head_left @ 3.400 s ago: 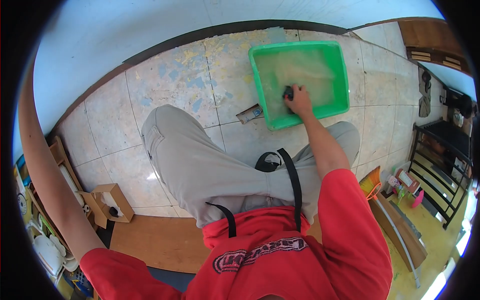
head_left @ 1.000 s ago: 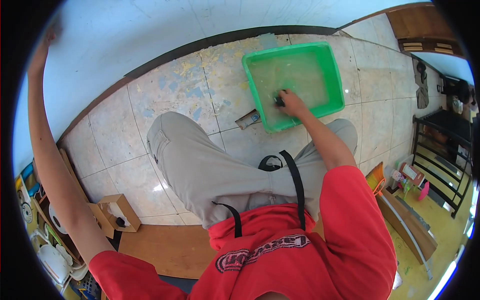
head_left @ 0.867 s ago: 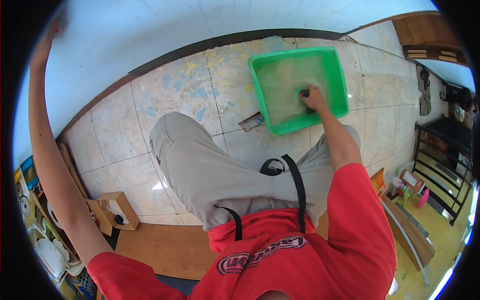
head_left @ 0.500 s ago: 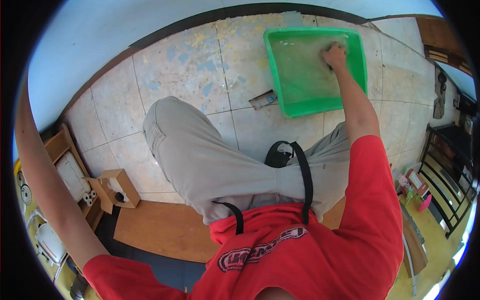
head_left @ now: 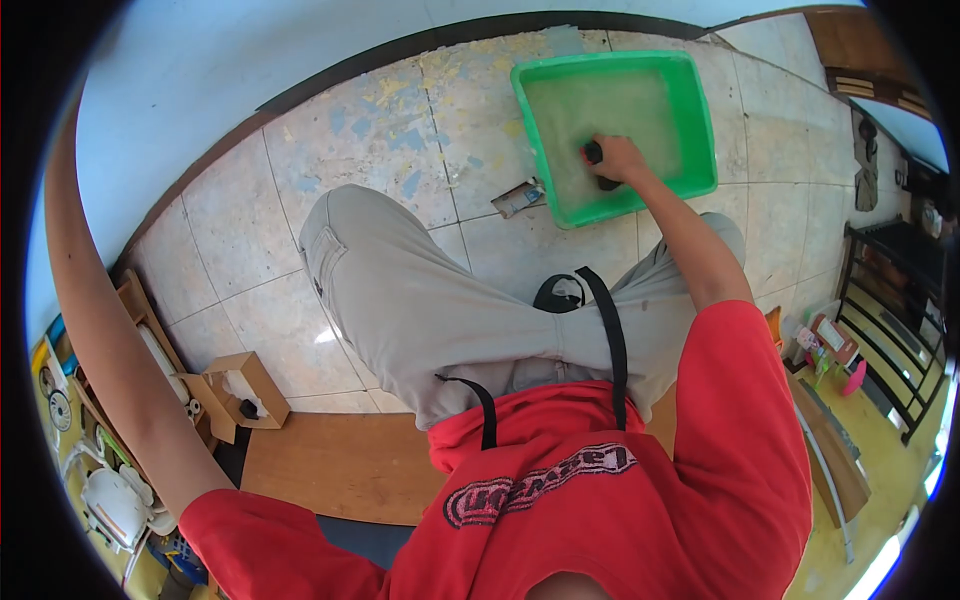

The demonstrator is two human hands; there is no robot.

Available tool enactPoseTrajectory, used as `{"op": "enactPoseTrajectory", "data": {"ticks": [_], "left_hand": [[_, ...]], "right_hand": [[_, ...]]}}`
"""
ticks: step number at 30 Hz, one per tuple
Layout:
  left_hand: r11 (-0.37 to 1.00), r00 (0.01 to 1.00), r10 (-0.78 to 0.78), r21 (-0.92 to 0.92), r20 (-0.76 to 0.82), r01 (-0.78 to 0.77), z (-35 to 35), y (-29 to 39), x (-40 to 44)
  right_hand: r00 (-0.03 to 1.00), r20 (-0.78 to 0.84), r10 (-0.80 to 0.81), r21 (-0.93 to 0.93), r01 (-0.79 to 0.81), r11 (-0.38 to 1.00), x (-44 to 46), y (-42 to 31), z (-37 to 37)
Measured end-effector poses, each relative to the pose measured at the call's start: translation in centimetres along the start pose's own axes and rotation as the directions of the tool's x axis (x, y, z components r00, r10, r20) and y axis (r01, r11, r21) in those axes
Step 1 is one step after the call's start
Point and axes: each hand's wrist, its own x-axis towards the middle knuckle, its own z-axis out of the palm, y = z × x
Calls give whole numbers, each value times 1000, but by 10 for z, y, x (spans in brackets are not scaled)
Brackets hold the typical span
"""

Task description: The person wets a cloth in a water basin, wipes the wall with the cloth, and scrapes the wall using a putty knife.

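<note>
A green plastic tub [head_left: 704, 125] with cloudy, pale water stands on the tiled floor in front of me. Inside the tub, near its front wall, my right hand [head_left: 622, 160] is closed around a dark handheld object with a black and red end [head_left: 592, 153]. Its exact kind I cannot make out, as my fingers cover much of it. My left arm [head_left: 100, 330] stretches up along the left side toward the pale blue wall, and its hand lies beyond the visible edge. A small scraper-like piece [head_left: 518, 198] lies on the floor beside the tub.
Blue and yellow paint flakes [head_left: 400, 135] are scattered over the tiles along the wall [head_left: 300, 50]. An open cardboard box [head_left: 262, 385] sits at the left, near a wooden board [head_left: 330, 468]. A black metal rack [head_left: 885, 330] stands at the right.
My right hand has moved from the tub's far right corner toward its near side, bringing the dark object into sight. The view has shifted slightly.
</note>
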Motion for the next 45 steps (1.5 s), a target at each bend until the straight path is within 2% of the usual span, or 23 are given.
{"op": "enactPoseTrajectory", "data": {"ticks": [1,2,4,5,7,8,10,14,16,20,22,24,26,27,28,29,30,34,36,38,41,44,45], "left_hand": [[998,999,-35,-52,17,36,0,3,0],[998,999,-37,-45,8,37,0,7,0],[992,999,-40,-121,11,41,5,16,5],[993,999,-41,-112,5,41,7,25,4],[955,954,-297,-8,-36,296,8,42,-1],[954,953,-300,-2,-42,300,7,41,-2],[951,951,-308,-37,-11,307,6,38,1],[938,933,-344,2,-103,346,13,47,1],[928,923,-364,38,-125,371,13,46,1],[922,914,-384,-10,-132,387,14,44,2],[935,926,-356,-57,-125,351,15,42,4],[930,925,-366,-72,-106,360,13,43,4],[927,924,-371,-84,-89,365,11,42,4],[924,918,-382,-28,-103,381,10,42,3],[918,913,-391,28,-118,397,10,42,3],[920,915,-387,24,-118,392,11,41,4],[914,909,-402,8,-114,405,11,43,4],[907,906,-412,47,-94,418,8,45,4],[921,919,-383,42,-92,388,7,45,6],[931,929,-359,40,-86,363,11,47,7],[901,893,-432,-22,-127,433,14,46,6],[927,923,-368,32,-111,373,10,40,4],[924,918,-382,-15,-105,383,10,40,5]], "right_hand": [[997,7,71,-68,-71,995,2,10,2],[998,3,68,-78,-68,995,2,21,4],[956,-184,230,61,-223,973,13,53,8],[956,-189,223,54,-217,975,20,69,10],[896,-318,309,2,-326,945,29,83,3],[898,-321,302,-4,-320,947,33,89,3],[810,-331,485,181,-450,875,39,87,-11],[787,-371,493,309,-396,865,64,74,-20],[801,-482,354,285,-239,928,70,49,-21],[849,-435,299,256,-202,945,71,-6,-17],[907,-375,194,255,-100,962,63,-28,-7],[919,-370,132,238,-44,970,51,-43,6],[939,-317,132,239,-55,970,32,-60,6],[960,-251,126,242,-64,968,21,-64,7],[958,-256,130,242,-67,968,13,-64,9],[972,-191,137,200,-98,975,5,-64,12],[981,-124,146,154,-127,980,-1,-62,15],[980,-117,161,151,-143,978,-7,-26,28],[967,-105,234,159,-216,963,-8,-3,24],[934,-183,307,181,-275,944,0,27,26],[886,-230,404,180,-369,912,20,69,17],[858,-255,446,185,-409,894,41,87,-14],[843,-254,474,184,-439,880,50,88,-22]]}}
